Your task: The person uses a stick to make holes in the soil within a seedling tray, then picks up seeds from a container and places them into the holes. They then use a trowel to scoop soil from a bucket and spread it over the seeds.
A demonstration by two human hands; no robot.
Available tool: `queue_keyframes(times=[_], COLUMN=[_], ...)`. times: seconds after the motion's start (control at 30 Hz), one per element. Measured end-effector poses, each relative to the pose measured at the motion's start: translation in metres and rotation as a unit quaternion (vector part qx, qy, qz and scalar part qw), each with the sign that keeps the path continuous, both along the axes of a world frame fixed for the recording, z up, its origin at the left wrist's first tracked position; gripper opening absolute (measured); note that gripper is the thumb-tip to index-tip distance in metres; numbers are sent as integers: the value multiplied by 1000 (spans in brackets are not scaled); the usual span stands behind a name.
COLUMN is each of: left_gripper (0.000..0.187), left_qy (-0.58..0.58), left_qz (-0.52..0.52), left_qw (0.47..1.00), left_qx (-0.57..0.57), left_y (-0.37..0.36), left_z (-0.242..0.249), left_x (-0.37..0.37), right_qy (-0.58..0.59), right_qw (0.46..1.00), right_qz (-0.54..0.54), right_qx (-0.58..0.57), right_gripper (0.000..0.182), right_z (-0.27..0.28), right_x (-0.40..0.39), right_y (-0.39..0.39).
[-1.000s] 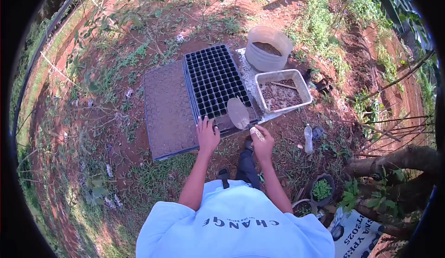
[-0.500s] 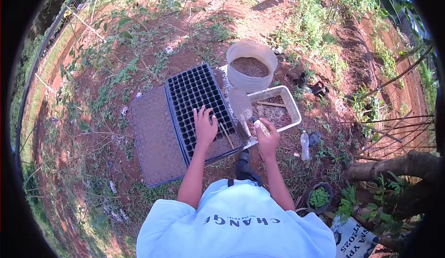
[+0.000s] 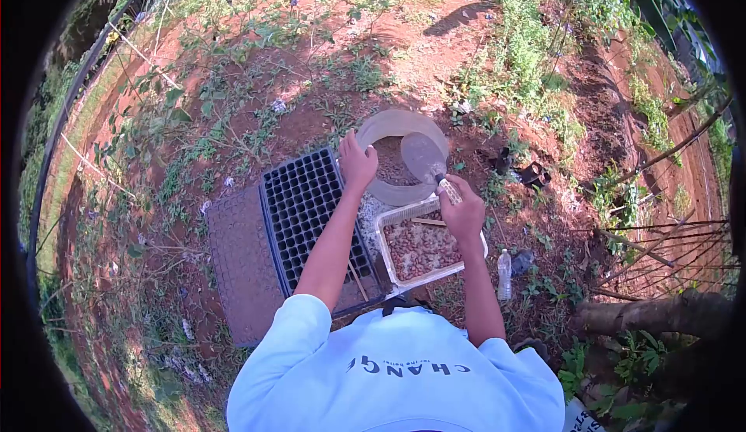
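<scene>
My right hand is closed around the patterned handle of a trowel. Its broad, soil-dusted blade reaches over the round opening of a translucent plastic bucket with brown soil inside. At the bucket's left rim is my left hand, its fingers and thumb on the rim. Under my left forearm lies a black seedling tray with rows of square cells, dark inside. A thin stick rests across its near end. Beside it on the left is a second tray, covered with brown soil.
A white rectangular basin holds reddish-brown pieces and a flat wooden stick. A clear plastic bottle stands to its right. Small dark pots lie further back. A thick branch juts in at the right.
My left hand has moved from the seedling tray up to the bucket's rim. The trowel has swung from beside the white basin to over the bucket's opening. The view has shifted.
</scene>
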State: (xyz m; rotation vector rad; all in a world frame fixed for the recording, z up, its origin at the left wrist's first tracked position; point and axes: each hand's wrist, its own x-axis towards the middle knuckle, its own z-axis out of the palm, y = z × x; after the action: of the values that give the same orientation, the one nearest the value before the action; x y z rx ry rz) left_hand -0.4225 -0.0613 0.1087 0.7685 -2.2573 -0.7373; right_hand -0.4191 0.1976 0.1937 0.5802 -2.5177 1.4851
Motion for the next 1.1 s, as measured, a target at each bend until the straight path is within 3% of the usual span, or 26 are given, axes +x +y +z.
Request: queue_keyframes(times=[0.1, 0.33, 0.43, 0.53, 0.83, 0.93, 1.07, 1.1], left_gripper=[67, 67, 67, 68, 70, 69, 68, 67], left_qy=[-17, -79, -85, -107, -115, -116, -117, -107], left_qz=[11, 0, 3, 5, 6, 5, 3, 5], left_qw=[999, 997, 996, 994, 993, 993, 993, 994], left_qx=[39, 22, 11, 11, 30, 33, 30, 24], left_y=[2, -2, 0, 4, 3, 4, 2, 2], left_z=[-11, -15, -10, -5, -1, 0, -3, -6], left_x=[-15, -13, -11, -10, -10, -10, -12, -12], right_qy=[64, 45, 138, 130, 169, 149, 142, 80], right_qw=[991, 946, 939, 913, 885, 868, 891, 909], right_qz=[37, 104, 118, 152, 285, 333, 330, 289], right_qx=[108, 303, 292, 357, 326, 337, 280, 288], right_gripper=[29, 28, 22, 20, 20, 24, 23, 26], right_z=[-1, -22, -63, -89, -81, -56, -51, -56], right_x=[-29, -83, -102, -108, -105, -108, -107, -105], right_y=[-13, -71, -96, -112, -121, -118, -117, -121])
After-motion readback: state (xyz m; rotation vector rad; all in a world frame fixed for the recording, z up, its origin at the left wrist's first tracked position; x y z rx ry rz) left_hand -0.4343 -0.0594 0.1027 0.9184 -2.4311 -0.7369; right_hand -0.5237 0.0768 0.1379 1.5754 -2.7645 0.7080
